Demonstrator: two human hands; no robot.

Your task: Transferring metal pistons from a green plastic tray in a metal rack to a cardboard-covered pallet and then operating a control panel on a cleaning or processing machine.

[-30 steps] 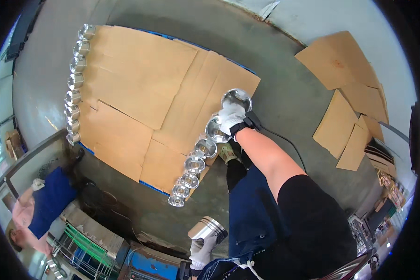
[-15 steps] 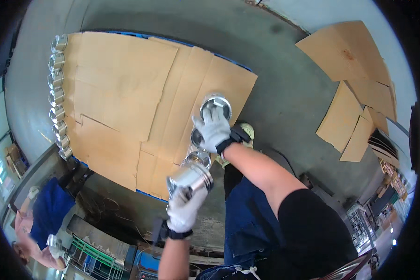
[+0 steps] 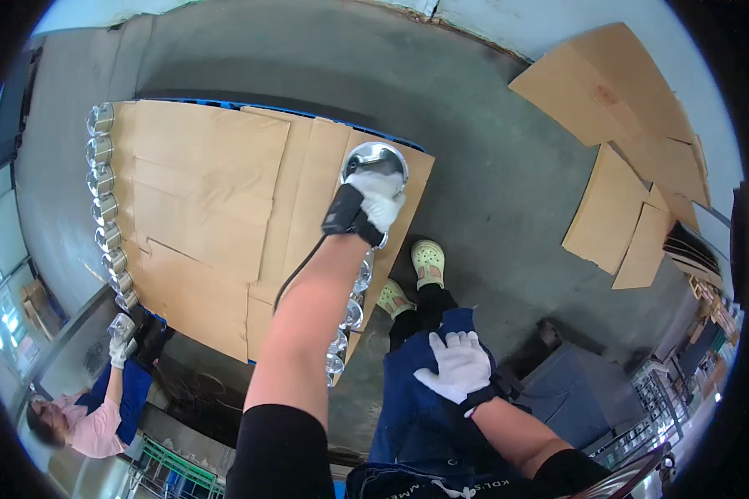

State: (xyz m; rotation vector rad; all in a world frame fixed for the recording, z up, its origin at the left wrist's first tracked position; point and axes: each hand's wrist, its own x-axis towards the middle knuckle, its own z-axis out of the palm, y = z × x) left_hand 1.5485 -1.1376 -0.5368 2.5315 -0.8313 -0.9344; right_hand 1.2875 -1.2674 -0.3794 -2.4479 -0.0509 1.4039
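Observation:
My left hand (image 3: 376, 200), in a white glove with a dark strap and box at the wrist, is closed on a shiny metal piston (image 3: 376, 155) over the far right part of the cardboard sheet (image 3: 208, 191). Whether this piston touches the cardboard is hard to tell. Nearer me, several more pistons (image 3: 352, 314) line the sheet's right edge, partly hidden by my left arm. My right hand (image 3: 459, 366), also gloved, is held empty in front of my dark blue apron (image 3: 399, 416) with its fingers spread.
Along the sheet's left edge runs another row of pistons (image 3: 103, 208). A blue pallet edge (image 3: 250, 105) shows beneath the sheet. At lower left, a person (image 3: 87, 416) holds up a piston (image 3: 121, 325). Loose cardboard pieces (image 3: 607, 91) lie to the right, by the wall.
My left hand has carried its piston forward to the far end of the right row. My right hand has left the pistons and drawn back to my apron. The other person has raised a piston.

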